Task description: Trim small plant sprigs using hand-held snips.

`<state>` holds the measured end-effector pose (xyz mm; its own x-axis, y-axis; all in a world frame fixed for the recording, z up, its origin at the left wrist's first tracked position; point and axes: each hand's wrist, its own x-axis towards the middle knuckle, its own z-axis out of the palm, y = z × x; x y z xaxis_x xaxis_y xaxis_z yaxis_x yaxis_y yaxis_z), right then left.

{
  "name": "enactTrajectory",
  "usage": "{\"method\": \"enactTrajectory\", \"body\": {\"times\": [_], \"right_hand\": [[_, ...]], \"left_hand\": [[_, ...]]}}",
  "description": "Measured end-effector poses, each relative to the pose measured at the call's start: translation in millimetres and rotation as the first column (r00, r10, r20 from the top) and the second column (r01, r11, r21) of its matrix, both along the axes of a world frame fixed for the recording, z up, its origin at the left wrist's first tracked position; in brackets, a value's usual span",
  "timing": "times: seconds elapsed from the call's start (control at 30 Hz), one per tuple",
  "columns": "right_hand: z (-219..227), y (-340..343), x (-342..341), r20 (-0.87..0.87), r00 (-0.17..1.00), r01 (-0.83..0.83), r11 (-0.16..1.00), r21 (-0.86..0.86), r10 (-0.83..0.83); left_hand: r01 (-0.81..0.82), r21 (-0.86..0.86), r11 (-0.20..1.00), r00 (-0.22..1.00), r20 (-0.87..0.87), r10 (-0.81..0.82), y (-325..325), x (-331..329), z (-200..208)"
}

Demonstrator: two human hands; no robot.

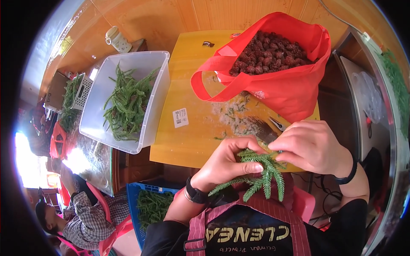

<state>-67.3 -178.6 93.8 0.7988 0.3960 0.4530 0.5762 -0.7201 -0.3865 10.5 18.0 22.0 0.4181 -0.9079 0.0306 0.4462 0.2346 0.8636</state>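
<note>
An artificial pine sprig point(268, 174) with several green needled branches hangs over my lap at the table's near edge. My left hand point(228, 161) grips it between thumb and fingers. Close beside its upper end, my right hand point(314, 146) is closed in a pinch; what lies between those fingertips is too small to make out. Just beyond my hands, a dark bristly bundle point(264, 129) and a tool with metal jaws point(277, 124) lie on the yellow table point(188, 145). Green and whitish scraps point(237, 115) are scattered around them.
A red bag point(294, 91) full of small brown pine cones point(269, 55) stands at the far right. Left of the table, a clear bin point(92, 106) holds pine sprigs point(128, 102). A blue crate point(133, 200) of greenery sits below. A co-worker point(87, 217) sits at lower left.
</note>
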Motion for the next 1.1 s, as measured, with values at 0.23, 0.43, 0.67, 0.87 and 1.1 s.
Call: {"method": "enactTrajectory", "body": {"times": [0.23, 0.43, 0.67, 0.87, 1.1], "right_hand": [[7, 2, -1, 0.07, 0.998, 0.009, 0.981, -0.194, 0.005], [0, 3, -5, -0.197, 0.953, 0.202, 0.967, -0.153, -0.231], [1, -4, -1, 0.014, 1.0, -0.011, 0.995, -0.095, 0.012], [4, -2, 0, 0.143, 0.982, -0.095, 0.974, -0.206, 0.126], [7, 0, -3, -0.027, 0.992, 0.11, 0.952, -0.286, -0.123]], "left_hand": [[-0.032, -0.004, 0.999, 0.995, 0.096, 0.032, -1, -3, -2], [-0.447, -0.037, 0.894, 0.448, 0.855, 0.26, -4, -10, 2], [0.01, -0.034, 0.999, 0.999, -0.05, -0.011, -1, 1, -9], [0.092, -0.08, 0.993, 0.991, -0.095, -0.099, 0, 0, -14], [-0.433, -0.089, 0.897, 0.422, 0.859, 0.289, -7, -7, 0]]}}
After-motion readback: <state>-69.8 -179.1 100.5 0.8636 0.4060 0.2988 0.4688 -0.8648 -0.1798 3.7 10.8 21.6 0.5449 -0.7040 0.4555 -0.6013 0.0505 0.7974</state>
